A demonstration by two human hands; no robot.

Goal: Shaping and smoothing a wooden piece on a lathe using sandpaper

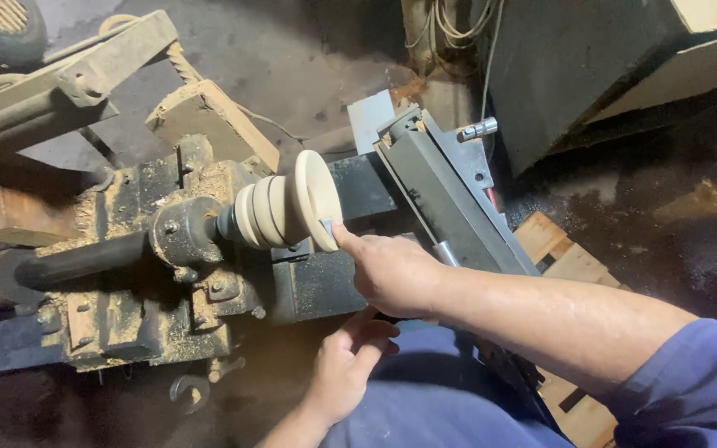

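Note:
A pale turned wooden piece, ribbed with a wide disc at its end, sits on the spindle of a dusty wood lathe. My right hand presses a small grey piece, perhaps sandpaper, against the disc's lower rim with the fingertips. My left hand hangs lower, near my lap, fingers loosely apart and holding nothing. Blue sleeve and trousers show at the bottom right.
A grey metal tool rest slants behind my right hand. Sawdust coats the lathe headstock. A wrench lies below the lathe. Wooden blocks sit at the back, a wooden pallet at right, cables at top.

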